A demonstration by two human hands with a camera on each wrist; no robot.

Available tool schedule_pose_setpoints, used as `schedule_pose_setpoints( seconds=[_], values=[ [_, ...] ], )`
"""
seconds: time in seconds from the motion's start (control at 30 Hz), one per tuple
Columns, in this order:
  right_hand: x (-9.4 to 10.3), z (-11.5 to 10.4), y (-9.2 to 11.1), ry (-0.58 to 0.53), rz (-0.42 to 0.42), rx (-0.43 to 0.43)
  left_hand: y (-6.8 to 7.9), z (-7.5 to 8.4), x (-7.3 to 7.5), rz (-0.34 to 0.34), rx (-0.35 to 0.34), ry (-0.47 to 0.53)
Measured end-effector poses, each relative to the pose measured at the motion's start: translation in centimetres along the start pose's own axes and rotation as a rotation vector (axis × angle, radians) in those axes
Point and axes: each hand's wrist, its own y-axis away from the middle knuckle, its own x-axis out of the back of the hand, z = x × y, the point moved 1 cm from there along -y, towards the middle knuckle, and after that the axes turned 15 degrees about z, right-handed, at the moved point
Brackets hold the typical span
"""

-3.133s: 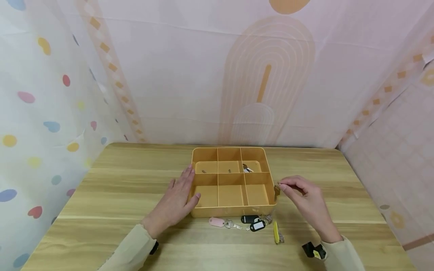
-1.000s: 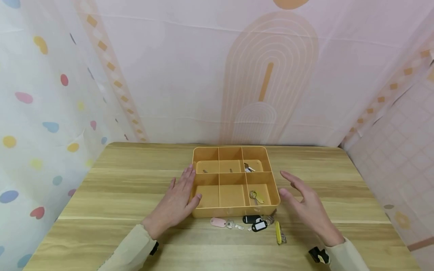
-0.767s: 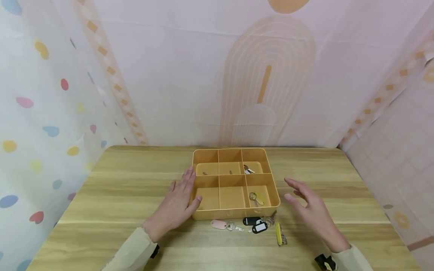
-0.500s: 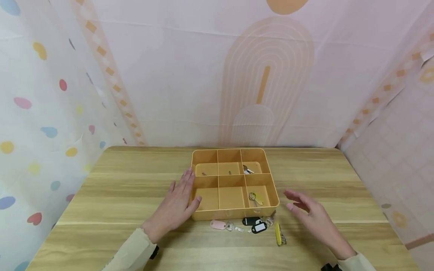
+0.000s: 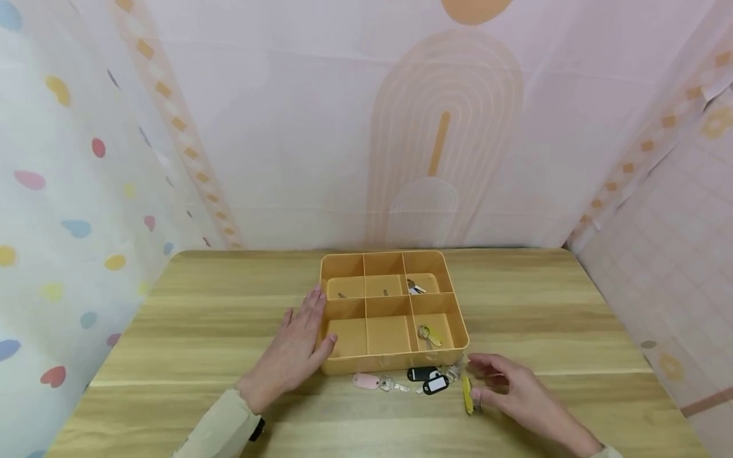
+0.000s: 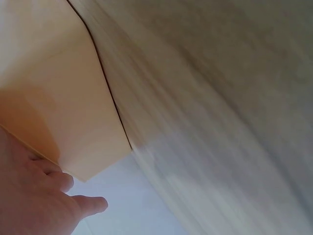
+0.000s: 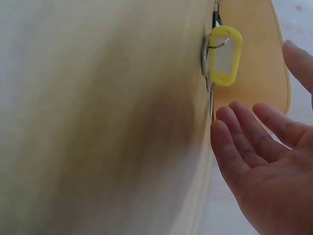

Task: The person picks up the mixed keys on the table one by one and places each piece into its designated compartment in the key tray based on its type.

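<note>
A tan divided box (image 5: 395,362) stands on the wooden table. My left hand (image 5: 292,350) rests along its left wall with fingers straight; the left wrist view has that hand (image 6: 39,200) beside the box wall (image 6: 83,107). Off the box's front right corner, my right hand (image 5: 518,395) reaches over a yellow key tag (image 5: 467,395), its fingers loosely bent. In the right wrist view, the fingers stand just apart from the yellow tag (image 7: 238,56) and its ring. Another yellow-tagged key (image 5: 433,338) lies in the front right compartment.
Before the box lie a pink key tag (image 5: 366,381) with a key (image 5: 394,384) and two black tags, one (image 5: 422,374) behind the other (image 5: 436,384). The back right compartment holds keys (image 5: 415,287). Small dark bits (image 5: 342,295) show in the other back compartments. Curtains hang behind the table.
My right hand let go of a yellow-tagged key, now in the front right compartment. It then moved down and forward to the yellow tag on the table. My left hand stayed at the box.
</note>
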Motion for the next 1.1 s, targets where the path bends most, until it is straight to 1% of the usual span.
schedule_pose_setpoints(
  seconds=[0.07, 0.23, 0.43, 0.7, 0.73, 0.9, 1.0, 1.1],
  values=[
    [-0.14, 0.11, -0.01, 0.004, -0.025, -0.005, -0.06, -0.03, 0.15, 0.002, -0.001, -0.002],
    [-0.51, 0.48, 0.23, 0.042, -0.047, 0.011, -0.01, -0.06, 0.13, 0.002, 0.0, 0.003],
    [-0.52, 0.6, 0.17, 0.058, -0.086, 0.095, -0.04, -0.11, 0.01, 0.006, -0.005, 0.004],
    [-0.33, 0.49, -0.52, 0.083, -0.124, 0.198, -0.17, -0.25, 0.12, 0.005, -0.004, 0.013],
    [-0.34, 0.48, -0.58, 0.087, -0.124, 0.203, -0.18, -0.26, 0.15, 0.006, -0.002, 0.014],
    [-0.44, 0.43, -0.46, 0.091, -0.126, 0.166, -0.07, -0.25, 0.18, -0.001, 0.005, 0.017],
    [-0.55, 0.27, -0.25, 0.144, -0.111, 0.179, -0.04, -0.18, 0.16, -0.003, 0.007, 0.021],
    [-0.72, 0.07, -0.09, 0.253, -0.112, 0.202, -0.05, -0.1, 0.04, -0.003, 0.006, 0.02]
  ],
)
